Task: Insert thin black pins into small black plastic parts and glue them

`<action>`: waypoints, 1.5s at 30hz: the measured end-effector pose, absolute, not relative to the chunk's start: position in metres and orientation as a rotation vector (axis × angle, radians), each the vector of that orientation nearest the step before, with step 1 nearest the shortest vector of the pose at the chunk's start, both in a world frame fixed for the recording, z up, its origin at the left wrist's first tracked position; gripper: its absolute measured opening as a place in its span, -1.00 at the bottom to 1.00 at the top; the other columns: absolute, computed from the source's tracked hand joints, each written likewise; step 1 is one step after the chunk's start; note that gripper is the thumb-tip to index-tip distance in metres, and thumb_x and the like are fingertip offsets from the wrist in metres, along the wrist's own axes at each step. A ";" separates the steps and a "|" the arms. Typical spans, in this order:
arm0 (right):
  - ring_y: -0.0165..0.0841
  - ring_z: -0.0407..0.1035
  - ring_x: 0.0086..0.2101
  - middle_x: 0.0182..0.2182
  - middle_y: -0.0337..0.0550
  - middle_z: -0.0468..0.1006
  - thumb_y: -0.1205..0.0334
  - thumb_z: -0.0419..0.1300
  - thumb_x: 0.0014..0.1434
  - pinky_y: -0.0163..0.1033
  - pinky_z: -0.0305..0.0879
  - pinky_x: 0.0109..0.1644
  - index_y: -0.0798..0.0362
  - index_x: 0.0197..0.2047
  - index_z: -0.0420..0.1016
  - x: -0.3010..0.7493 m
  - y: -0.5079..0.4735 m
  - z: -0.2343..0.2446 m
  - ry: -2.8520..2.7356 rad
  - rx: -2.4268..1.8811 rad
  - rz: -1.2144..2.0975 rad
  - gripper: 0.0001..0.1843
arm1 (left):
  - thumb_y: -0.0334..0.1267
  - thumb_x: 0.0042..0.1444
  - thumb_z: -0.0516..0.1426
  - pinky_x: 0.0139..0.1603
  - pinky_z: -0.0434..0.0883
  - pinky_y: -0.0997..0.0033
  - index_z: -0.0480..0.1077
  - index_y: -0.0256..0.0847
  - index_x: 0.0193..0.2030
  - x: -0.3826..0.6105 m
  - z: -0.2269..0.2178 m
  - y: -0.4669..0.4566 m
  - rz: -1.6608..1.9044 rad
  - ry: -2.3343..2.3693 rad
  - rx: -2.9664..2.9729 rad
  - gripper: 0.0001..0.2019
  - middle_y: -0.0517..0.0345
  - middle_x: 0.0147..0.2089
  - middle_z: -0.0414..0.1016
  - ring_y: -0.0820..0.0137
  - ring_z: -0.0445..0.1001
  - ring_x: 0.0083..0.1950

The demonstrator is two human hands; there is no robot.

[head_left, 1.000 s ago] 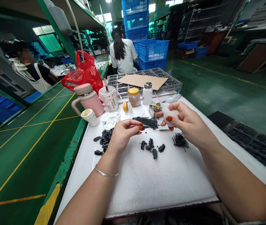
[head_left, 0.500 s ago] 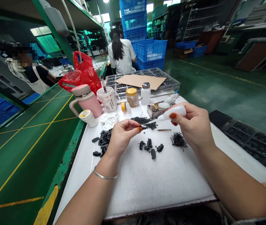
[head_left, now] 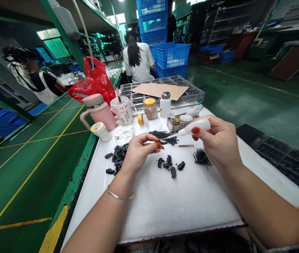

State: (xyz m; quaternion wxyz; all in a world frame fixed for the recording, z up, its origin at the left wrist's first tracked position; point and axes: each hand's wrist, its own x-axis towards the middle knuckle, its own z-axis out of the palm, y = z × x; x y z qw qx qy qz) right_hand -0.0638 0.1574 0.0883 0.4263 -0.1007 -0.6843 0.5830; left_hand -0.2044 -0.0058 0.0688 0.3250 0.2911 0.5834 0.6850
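Observation:
My left hand [head_left: 138, 153] is pinched on a small black plastic part [head_left: 162, 143], held just above the white foam mat [head_left: 181, 200]. My right hand [head_left: 219, 140] grips a small white squeeze bottle [head_left: 196, 126] with its thin nozzle pointing left, the tip close to the pinched part. Below the hands a few black parts [head_left: 170, 164] lie loose on the mat. A larger pile of black parts [head_left: 116, 158] sits left of my left hand. A bundle of thin black pins [head_left: 202, 157] lies under my right hand, and a heap of tiny black bits [head_left: 165, 136] sits behind.
At the mat's far edge stand a pink mug [head_left: 99, 111], a white cup [head_left: 123, 109], a yellow-lidded jar [head_left: 150, 108], a white bottle [head_left: 165, 104] and a tape roll [head_left: 140, 119]. Trays under cardboard [head_left: 160, 90] lie behind. A red bag [head_left: 95, 82] hangs left. Two other people work beyond.
My right hand turned the squeeze bottle so its nozzle points left at the part in my left hand. The left hand has hardly moved.

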 end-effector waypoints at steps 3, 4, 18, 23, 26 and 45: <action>-0.47 0.26 -0.47 -0.42 -0.21 0.46 0.17 0.36 0.01 -0.35 0.22 -0.46 0.02 -0.31 0.57 -0.064 0.157 0.088 -1.716 -0.244 1.445 -0.84 | -0.31 -0.06 0.30 -0.26 0.50 0.50 0.45 -0.30 -0.34 -0.205 0.068 -0.005 1.810 1.546 0.761 -0.84 0.13 -0.35 0.54 0.39 0.58 -0.31; -0.48 0.26 -0.48 -0.42 -0.21 0.46 0.17 0.36 0.01 -0.35 0.22 -0.46 0.02 -0.31 0.57 -0.064 0.157 0.088 -1.718 -0.243 1.438 -0.84 | -0.32 -0.07 0.30 -0.26 0.51 0.49 0.46 -0.30 -0.34 -0.205 0.067 -0.004 1.810 1.553 0.761 -0.85 0.13 -0.35 0.55 0.40 0.58 -0.32; -0.47 0.25 -0.48 -0.44 -0.21 0.46 0.18 0.36 0.02 -0.34 0.20 -0.44 0.05 -0.32 0.55 -0.062 0.156 0.090 -1.743 -0.263 1.376 -0.84 | -0.36 -0.10 0.29 -0.26 0.49 0.49 0.48 -0.29 -0.36 -0.203 0.069 -0.004 1.787 1.618 0.767 -0.87 0.11 -0.37 0.56 0.42 0.56 -0.33; -0.48 0.25 -0.48 -0.46 -0.22 0.45 0.16 0.37 0.00 -0.35 0.18 -0.44 0.06 -0.35 0.54 -0.062 0.155 0.091 -1.764 -0.282 1.334 -0.82 | -0.37 -0.09 0.28 -0.26 0.48 0.49 0.48 -0.28 -0.36 -0.203 0.069 -0.003 1.787 1.620 0.785 -0.88 0.12 -0.37 0.56 0.43 0.55 -0.33; -0.48 0.26 -0.48 -0.46 -0.22 0.45 0.16 0.37 0.01 -0.35 0.19 -0.42 0.07 -0.36 0.54 -0.062 0.154 0.091 -1.762 -0.281 1.320 -0.82 | -0.37 -0.09 0.28 -0.26 0.48 0.49 0.48 -0.28 -0.36 -0.202 0.068 -0.003 1.782 1.623 0.789 -0.88 0.12 -0.37 0.56 0.43 0.55 -0.34; -0.47 0.26 -0.48 -0.47 -0.23 0.46 0.15 0.37 0.00 -0.34 0.19 -0.43 0.06 -0.37 0.53 -0.062 0.153 0.093 -1.790 -0.299 1.280 -0.82 | -0.33 -0.12 0.29 -0.25 0.48 0.45 0.49 -0.29 -0.36 -0.202 0.070 -0.004 1.762 1.644 0.775 -0.85 0.09 -0.36 0.57 0.39 0.56 -0.33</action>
